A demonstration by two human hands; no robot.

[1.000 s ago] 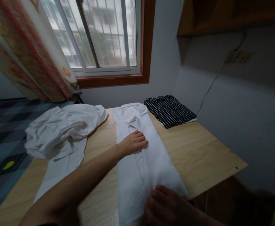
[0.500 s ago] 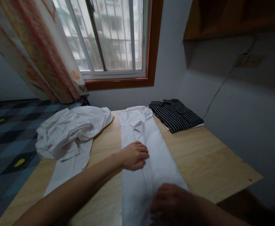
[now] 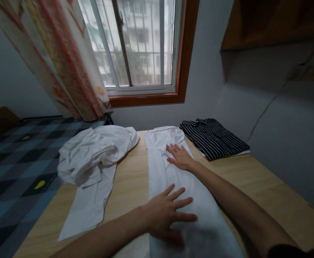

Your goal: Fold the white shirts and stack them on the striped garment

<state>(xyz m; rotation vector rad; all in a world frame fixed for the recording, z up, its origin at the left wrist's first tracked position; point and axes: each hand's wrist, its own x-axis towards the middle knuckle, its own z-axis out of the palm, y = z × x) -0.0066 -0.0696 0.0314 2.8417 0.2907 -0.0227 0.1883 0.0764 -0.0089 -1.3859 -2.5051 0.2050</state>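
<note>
A white garment (image 3: 159, 175), folded into a long narrow strip, runs from the far table edge down toward me. My right hand (image 3: 178, 156) rests on its upper part with the fingers spread, beside some creases. Nearer to me, my left hand (image 3: 170, 213) is over the lower part of the cloth, its fingers stretched wide apart. I cannot tell whether the left palm presses on the fabric. Neither hand grips anything. The garment's near end is partly hidden under my left hand and forearm.
A crumpled white garment (image 3: 92, 154) lies at the table's left, one flat part hanging toward me. Folded black-and-white striped clothing (image 3: 216, 138) sits at the back right. The wooden table (image 3: 264, 190) meets a wall behind; a checked bed (image 3: 9, 182) is on the left.
My right hand has moved from the near end up to the garment's upper part. My left hand has come down toward me. Both hands have spread their fingers; the view has shifted left.
</note>
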